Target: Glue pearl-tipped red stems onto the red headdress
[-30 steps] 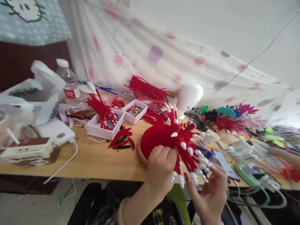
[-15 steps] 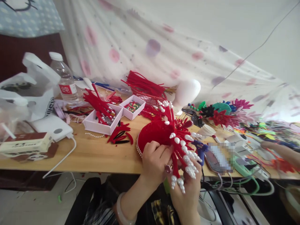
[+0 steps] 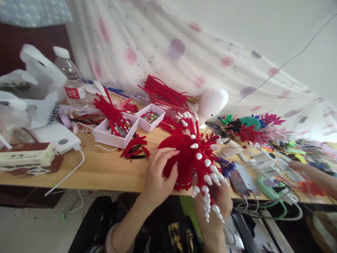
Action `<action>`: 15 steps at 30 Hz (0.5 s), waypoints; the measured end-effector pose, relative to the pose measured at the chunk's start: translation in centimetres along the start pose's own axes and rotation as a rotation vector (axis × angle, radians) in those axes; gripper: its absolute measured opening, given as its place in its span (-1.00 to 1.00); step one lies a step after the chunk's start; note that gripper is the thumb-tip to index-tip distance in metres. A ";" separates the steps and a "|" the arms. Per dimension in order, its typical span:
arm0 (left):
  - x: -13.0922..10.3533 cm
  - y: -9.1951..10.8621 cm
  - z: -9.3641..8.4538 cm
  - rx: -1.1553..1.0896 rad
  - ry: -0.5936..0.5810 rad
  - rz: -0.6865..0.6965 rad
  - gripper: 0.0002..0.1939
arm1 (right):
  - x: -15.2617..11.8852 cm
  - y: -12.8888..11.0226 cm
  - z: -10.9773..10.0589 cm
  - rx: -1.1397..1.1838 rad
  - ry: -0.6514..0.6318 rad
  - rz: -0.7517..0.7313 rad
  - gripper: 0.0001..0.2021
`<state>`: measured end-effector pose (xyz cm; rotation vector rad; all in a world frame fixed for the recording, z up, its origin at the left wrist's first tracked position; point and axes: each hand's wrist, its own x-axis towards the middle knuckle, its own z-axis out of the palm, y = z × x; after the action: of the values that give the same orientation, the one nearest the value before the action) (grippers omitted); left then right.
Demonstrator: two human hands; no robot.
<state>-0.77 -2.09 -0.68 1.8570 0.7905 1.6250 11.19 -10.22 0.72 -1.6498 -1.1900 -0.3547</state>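
A round red velvet headpiece [image 3: 172, 144] is tilted over the table's front edge, with a string of small pearls along its rim. From its right side fan red fuzzy stems tipped with white pearl beads [image 3: 207, 163]. My right hand [image 3: 216, 202] grips the headpiece at that side; beaded stems partly hide its fingers. My left hand [image 3: 159, 175] hovers at the left of the velvet disc, thumb and fingers apart, nothing between them. I cannot tell whether its fingertips touch the velvet.
Two white boxes [image 3: 105, 137] hold red stems and coloured beads. Loose red and black pieces [image 3: 134, 149] lie before them. Behind stand a red basket [image 3: 168, 109] and a white foam head [image 3: 213, 102]. A blue glue gun [image 3: 226, 167], phone [image 3: 240, 182] and cables sit right, near another person's arm [image 3: 310, 174].
My left hand has let go of the headpiece, moved left and opened. The headpiece has turned slightly, its beaded stems shifting right and down with my right hand.
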 end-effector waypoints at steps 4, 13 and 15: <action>0.0 -1.1 0.5 -0.055 -0.084 -0.113 -0.54 | -0.1 0.3 0.0 -0.101 0.067 -0.020 -0.83; 0.4 -1.3 1.4 -0.100 -0.102 -0.151 -0.45 | 0.4 0.9 -0.5 -0.106 0.080 -0.102 -0.80; 0.5 -1.1 1.4 -0.092 -0.092 -0.160 -0.47 | 0.5 1.3 -0.6 -0.069 0.077 -0.122 -0.79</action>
<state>0.53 -1.02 -1.34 1.7450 0.7900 1.4420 12.62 -10.42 0.60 -1.6116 -1.2351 -0.5367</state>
